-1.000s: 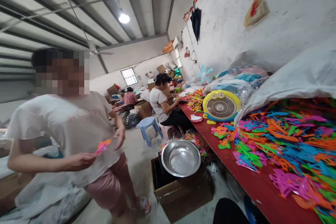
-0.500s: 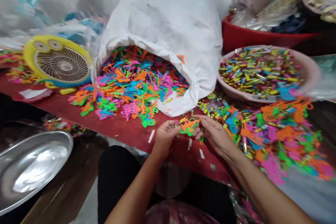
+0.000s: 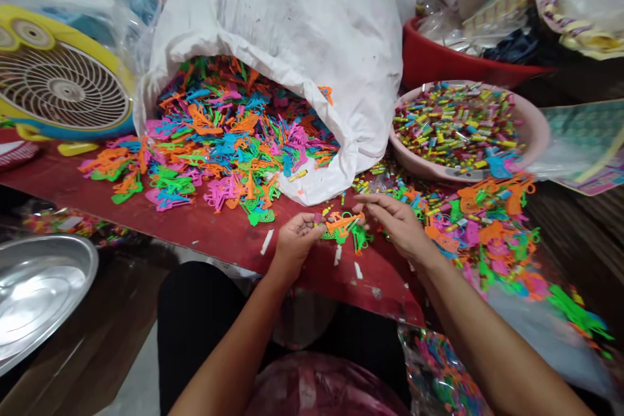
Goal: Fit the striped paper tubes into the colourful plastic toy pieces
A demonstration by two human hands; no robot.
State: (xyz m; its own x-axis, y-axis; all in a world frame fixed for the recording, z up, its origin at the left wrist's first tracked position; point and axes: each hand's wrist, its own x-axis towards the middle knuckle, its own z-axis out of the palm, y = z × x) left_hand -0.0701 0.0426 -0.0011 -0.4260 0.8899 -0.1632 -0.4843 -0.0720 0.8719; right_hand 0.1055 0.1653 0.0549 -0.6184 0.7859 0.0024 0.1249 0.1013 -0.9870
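My left hand (image 3: 298,238) is closed, its thumb and fingers pinching the left end of an orange plastic piece (image 3: 342,224). The fingers of my right hand (image 3: 391,220) are pressed together at the right end of the same piece. Green plastic pieces (image 3: 359,238) lie just below it on the red table (image 3: 302,266). Behind my hands a white sack (image 3: 292,13) lies open, with a heap of orange, blue, green and pink plastic pieces (image 3: 234,136) spilling from its mouth.
A pink basin (image 3: 536,133) of small yellow and red tubes stands at right, before a red basin (image 3: 439,58). More coloured pieces (image 3: 492,234) lie near my right arm. A yellow fan (image 3: 65,88) stands left, and a metal bowl (image 3: 43,286) sits lower left.
The view has shifted, so the fan and bowl appear further left. Both hands stay at the orange piece, and green pieces now show on the table beneath it.
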